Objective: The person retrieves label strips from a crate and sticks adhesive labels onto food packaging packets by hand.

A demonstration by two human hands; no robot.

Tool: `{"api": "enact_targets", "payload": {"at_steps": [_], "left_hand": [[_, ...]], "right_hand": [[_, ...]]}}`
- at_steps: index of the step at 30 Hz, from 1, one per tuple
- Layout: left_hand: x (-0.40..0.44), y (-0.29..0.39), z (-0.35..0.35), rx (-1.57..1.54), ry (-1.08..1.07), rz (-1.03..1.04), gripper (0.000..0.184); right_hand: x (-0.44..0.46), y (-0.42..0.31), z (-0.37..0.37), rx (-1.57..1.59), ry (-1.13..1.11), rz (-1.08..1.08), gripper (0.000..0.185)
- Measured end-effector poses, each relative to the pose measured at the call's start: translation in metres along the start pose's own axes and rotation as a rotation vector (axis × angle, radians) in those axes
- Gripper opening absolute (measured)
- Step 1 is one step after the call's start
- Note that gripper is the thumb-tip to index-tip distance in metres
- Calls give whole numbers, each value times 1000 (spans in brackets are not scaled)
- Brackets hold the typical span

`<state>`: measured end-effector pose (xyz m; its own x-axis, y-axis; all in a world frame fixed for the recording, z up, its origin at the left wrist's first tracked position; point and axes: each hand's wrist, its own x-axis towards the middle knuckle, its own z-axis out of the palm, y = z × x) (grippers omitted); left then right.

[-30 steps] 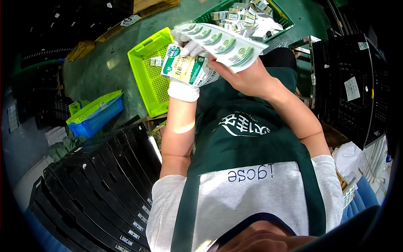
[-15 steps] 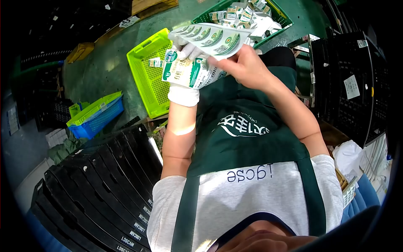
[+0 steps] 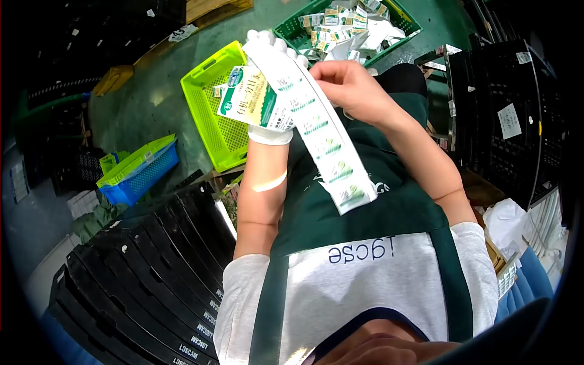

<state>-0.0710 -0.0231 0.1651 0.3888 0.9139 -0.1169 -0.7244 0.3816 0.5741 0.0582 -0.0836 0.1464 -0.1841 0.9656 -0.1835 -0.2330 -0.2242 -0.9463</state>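
My left hand (image 3: 267, 40), in a white glove, is palm up at the upper middle with its fingers curled. It holds a green, white and cream printed packaging label (image 3: 248, 97) marked with Chinese writing and a barcode. Across that hand lies a long strip of stickers (image 3: 328, 146), white with green round-edged prints, hanging down over the dark green apron (image 3: 389, 210). My bare right hand (image 3: 353, 88) is closed in a pinch at the strip's upper right edge. Whether a loose sticker is between its fingertips cannot be made out.
A lime-green crate (image 3: 213, 149) with a small label inside stands beyond my left arm. A dark green crate (image 3: 401, 42) at the top holds several printed packs. Black crates stand stacked at lower left (image 3: 140, 274) and right (image 3: 502, 121). A blue crate (image 3: 146, 173) sits at left.
The sticker strip has swung from spreading sideways to hanging down toward my chest. The printed label has tilted and shifted left. My right hand has changed its hold along the strip's edge.
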Motion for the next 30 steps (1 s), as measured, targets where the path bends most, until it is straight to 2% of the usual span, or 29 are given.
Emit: {"api": "enact_targets", "payload": {"at_steps": [1, 4, 6, 8, 10, 12, 13, 14, 16, 18, 19, 20, 21, 23, 25, 26, 27, 28, 30], "left_hand": [[-4, 3, 12, 126, 71, 59, 23], [9, 19, 2, -393, -11, 16, 12], [26, 28, -24, -772, -286, -171, 10], [30, 33, -28, -786, -226, -195, 9], [32, 36, -29, -814, -212, -201, 10], [31, 41, -21, -737, -118, -150, 10], [37, 37, -29, -769, -212, -169, 11], [26, 37, -15, -767, -131, -171, 9], [17, 27, 0, -750, -109, -193, 7], [13, 17, -1, -600, -121, -134, 3], [11, 14, 1, -514, -132, -84, 5], [8, 13, 7, -429, -142, -34, 10], [4, 13, 14, -344, -151, 17, 14], [1, 20, 36, -187, 128, 85, 18], [5, 28, 31, -302, 68, 76, 16], [15, 35, 13, -443, -62, 22, 16], [34, 33, -16, -745, -297, -70, 16], [42, 39, -31, -724, -356, -128, 14], [42, 46, -32, -716, -344, -23, 12]], "right_hand": [[-1, 0, -1, 10, 59, -54, 22], [-5, -7, -11, -104, 173, -194, 24], [-7, -7, -12, -163, 135, -222, 25], [-15, -23, -3, -290, 89, -144, 24], [-10, -19, 2, -443, 45, -187, 20], [-6, -15, 6, -251, -67, -164, 16], [-4, -15, 8, -184, -88, -158, 16], [-3, -16, 9, -117, -107, -152, 17], [3, -14, 7, -79, -103, -93, 19], [8, -12, 2, -83, -89, -90, 20], [10, -11, 0, -105, -79, -116, 20], [11, -11, -4, -108, -93, -17, 21], [11, -10, -4, -83, -53, -60, 20], [10, -11, -5, -38, 40, -160, 19], [4, -25, -5, -57, 121, -219, 21], [2, -27, -6, -57, 144, -253, 24], [6, -19, -6, -44, 133, -352, 28], [6, -21, -6, -71, 113, -375, 29], [5, -27, -4, -125, 73, -421, 32]]}}
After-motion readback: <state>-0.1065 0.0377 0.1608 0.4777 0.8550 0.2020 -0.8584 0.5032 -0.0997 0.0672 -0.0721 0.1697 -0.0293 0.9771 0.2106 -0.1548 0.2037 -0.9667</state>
